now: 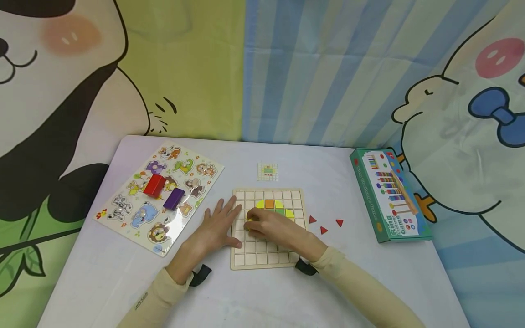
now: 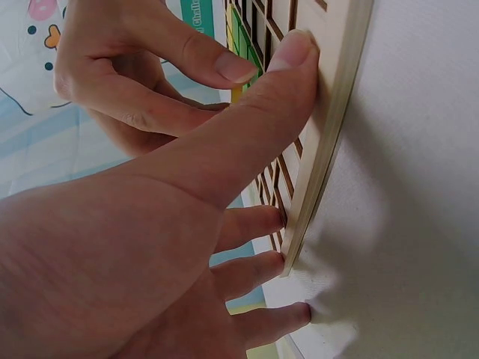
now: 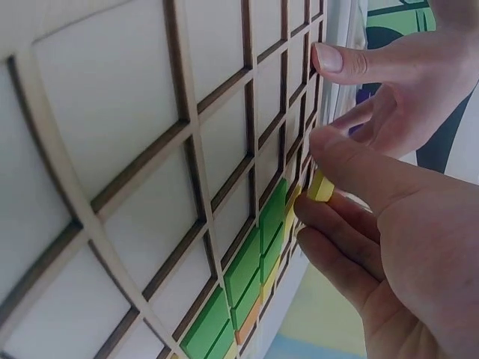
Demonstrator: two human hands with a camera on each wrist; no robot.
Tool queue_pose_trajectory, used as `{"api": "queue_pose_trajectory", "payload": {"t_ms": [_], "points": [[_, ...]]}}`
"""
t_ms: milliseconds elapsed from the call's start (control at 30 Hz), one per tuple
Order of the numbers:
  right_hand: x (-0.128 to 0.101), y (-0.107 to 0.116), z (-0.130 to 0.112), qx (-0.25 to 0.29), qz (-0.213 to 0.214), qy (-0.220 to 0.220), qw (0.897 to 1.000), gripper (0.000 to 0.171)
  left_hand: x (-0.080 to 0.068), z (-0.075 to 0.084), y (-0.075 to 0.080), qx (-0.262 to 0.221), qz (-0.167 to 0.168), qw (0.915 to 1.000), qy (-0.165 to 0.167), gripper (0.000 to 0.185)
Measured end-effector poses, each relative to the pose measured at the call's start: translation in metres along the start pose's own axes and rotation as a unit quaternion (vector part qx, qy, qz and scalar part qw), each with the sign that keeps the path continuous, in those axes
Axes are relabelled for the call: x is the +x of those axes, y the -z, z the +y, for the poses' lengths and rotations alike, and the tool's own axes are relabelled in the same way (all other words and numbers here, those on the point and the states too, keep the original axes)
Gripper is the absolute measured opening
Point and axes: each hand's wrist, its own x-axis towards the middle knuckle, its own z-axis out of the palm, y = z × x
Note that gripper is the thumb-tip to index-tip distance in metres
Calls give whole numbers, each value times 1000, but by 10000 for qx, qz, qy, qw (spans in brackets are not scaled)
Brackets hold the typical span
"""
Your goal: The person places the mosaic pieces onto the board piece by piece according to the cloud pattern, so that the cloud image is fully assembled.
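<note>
a small yellow tile (image 3: pixel 320 187) is pinched between the thumb and curled fingers of the right hand (image 1: pixel 272 226) over the left part of the wooden grid board (image 1: pixel 246 260), which lies near the middle of the table's front edge. green, yellow and orange tiles (image 1: pixel 274 207) are already seated in the board's upper rows. the left hand (image 1: pixel 213 226) is laid flat with straight, spread fingers on the board's left edge. three red triangles (image 1: pixel 324 224) lie just right of the board, a green game box (image 1: pixel 387 193) by the right edge, an animal puzzle (image 1: pixel 160 193) toward the left edge. the tile is hidden in the head view; only the right wrist view shows it.
</note>
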Motion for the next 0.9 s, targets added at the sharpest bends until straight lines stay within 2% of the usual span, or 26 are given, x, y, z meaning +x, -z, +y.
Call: {"api": "queue_pose_trajectory", "payload": {"t_ms": [167,333,733,900], "points": [[1,-1,-2,-334,1,32,9994,20,0,0,0,2,10,10000,3,105],[2,-2,-4,-416,59,-49,9991,27,-1,0,0,-14,12,10000,12,105],[0,-5,-3,-745,44,54,9972,19,-1,1,0,-67,27,10000,30,105],[0,-6,-2,-625,155,60,9979,19,0,1,0,-83,5,10000,39,106]]}}
